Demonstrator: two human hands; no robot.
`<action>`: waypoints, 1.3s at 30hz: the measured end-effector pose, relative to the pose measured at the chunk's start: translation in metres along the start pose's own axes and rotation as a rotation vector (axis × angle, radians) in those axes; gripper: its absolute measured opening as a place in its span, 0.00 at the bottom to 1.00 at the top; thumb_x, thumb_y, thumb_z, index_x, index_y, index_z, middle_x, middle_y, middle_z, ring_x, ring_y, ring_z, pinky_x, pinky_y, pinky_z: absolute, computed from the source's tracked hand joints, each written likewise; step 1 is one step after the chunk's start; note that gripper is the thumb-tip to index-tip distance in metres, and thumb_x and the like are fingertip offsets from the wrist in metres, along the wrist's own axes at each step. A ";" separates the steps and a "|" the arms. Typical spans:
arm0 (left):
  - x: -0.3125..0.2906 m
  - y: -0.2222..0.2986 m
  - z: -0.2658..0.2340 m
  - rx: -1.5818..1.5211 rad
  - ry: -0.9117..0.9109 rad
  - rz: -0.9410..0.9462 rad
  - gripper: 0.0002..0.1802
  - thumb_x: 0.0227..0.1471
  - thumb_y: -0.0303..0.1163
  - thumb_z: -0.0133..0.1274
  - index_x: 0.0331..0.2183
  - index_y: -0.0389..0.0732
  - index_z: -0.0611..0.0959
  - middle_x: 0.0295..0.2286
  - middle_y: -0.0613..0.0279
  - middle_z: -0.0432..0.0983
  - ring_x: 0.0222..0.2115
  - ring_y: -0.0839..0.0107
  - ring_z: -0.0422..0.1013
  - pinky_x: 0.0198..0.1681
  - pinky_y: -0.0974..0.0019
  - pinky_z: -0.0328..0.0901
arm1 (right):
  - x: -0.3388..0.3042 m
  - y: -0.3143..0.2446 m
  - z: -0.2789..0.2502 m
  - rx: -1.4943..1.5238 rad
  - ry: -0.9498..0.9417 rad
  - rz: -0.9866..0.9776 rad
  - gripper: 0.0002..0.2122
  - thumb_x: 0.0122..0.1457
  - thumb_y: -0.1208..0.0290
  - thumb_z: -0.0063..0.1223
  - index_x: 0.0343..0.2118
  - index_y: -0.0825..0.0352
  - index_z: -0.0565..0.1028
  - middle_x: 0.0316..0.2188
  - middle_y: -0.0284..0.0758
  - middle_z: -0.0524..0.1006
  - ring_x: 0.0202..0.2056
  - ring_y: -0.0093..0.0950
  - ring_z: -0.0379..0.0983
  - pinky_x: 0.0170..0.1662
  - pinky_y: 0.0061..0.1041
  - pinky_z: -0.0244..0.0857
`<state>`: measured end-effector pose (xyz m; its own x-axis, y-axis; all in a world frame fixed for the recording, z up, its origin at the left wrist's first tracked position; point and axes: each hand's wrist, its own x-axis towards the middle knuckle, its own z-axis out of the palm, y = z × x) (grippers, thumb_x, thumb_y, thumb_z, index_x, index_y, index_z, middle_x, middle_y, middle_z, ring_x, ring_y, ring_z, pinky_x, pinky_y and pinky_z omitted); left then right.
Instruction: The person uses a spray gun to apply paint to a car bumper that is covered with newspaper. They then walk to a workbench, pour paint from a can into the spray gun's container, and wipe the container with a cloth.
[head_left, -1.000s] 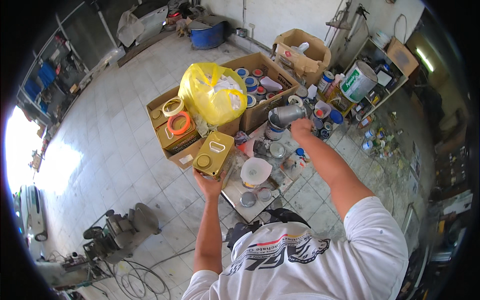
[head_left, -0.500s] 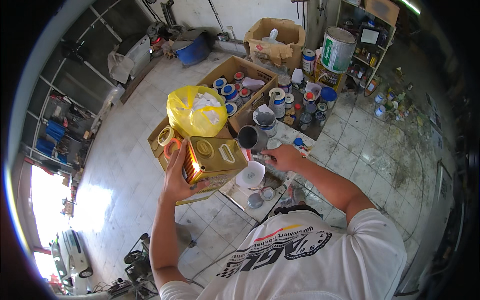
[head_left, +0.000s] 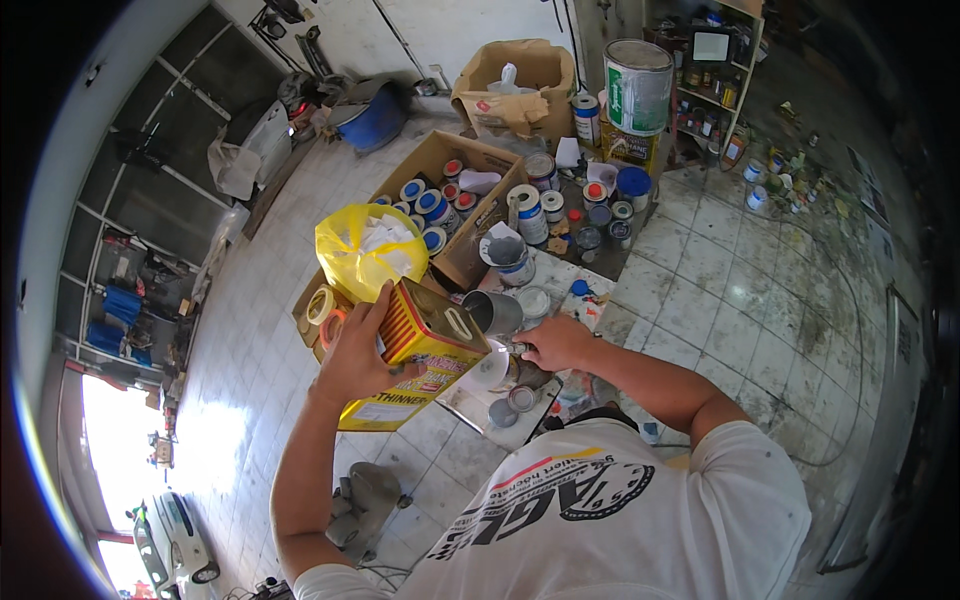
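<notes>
Left grip (head_left: 350, 360) clamps the tilted rectangular can (head_left: 428, 368), right grip (head_left: 562, 343) the metal cup (head_left: 490, 314); both are best held steady, close together.

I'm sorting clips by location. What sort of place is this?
Probably a car paint workshop: round metal cans with blue and red tops fill a brown cardboard box, the left hand holds a rectangular gold-and-yellow metal can, and a pale car stands lower left.

Yellow rectangular metal tin (head_left: 437, 362), centre: red-striped side, gold top. Grey cylindrical metal cup (head_left: 494, 313). White fabric T-shirt (head_left: 650, 525), bottom: black print.
</notes>
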<state>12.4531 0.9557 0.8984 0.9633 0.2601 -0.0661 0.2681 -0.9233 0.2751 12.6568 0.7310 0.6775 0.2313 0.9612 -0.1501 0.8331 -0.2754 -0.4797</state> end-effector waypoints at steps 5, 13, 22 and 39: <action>0.005 0.010 0.000 -0.012 -0.002 -0.019 0.70 0.32 0.46 0.78 0.69 0.31 0.58 0.50 0.43 0.73 0.54 0.48 0.71 0.61 0.54 0.63 | -0.012 -0.006 -0.019 0.050 -0.074 0.074 0.20 0.61 0.54 0.58 0.57 0.47 0.78 0.40 0.41 0.84 0.42 0.43 0.81 0.46 0.44 0.75; -0.008 0.001 0.009 -0.086 0.039 0.006 0.71 0.32 0.44 0.78 0.70 0.34 0.54 0.57 0.44 0.69 0.60 0.50 0.66 0.64 0.54 0.59 | -0.015 0.003 -0.013 0.083 -0.020 0.039 0.21 0.61 0.53 0.58 0.57 0.45 0.78 0.34 0.39 0.84 0.39 0.42 0.82 0.45 0.44 0.74; -0.065 -0.084 0.076 -0.553 0.452 -0.067 0.63 0.33 0.39 0.79 0.65 0.35 0.59 0.57 0.52 0.70 0.58 0.58 0.69 0.62 0.55 0.64 | -0.028 0.067 0.009 0.586 0.213 -0.130 0.20 0.58 0.60 0.68 0.54 0.48 0.81 0.31 0.38 0.84 0.29 0.33 0.79 0.36 0.31 0.70; -0.053 -0.171 0.245 -0.459 0.872 -0.484 0.66 0.30 0.33 0.78 0.66 0.32 0.58 0.59 0.43 0.65 0.60 0.50 0.63 0.63 0.53 0.60 | -0.048 0.063 -0.035 0.830 -0.075 0.208 0.20 0.60 0.70 0.67 0.57 0.57 0.80 0.41 0.33 0.84 0.38 0.25 0.78 0.42 0.25 0.70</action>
<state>12.3586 1.0307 0.6203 0.3705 0.8438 0.3883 0.4119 -0.5240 0.7455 12.7161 0.6684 0.6845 0.2804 0.8945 -0.3482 0.1337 -0.3956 -0.9086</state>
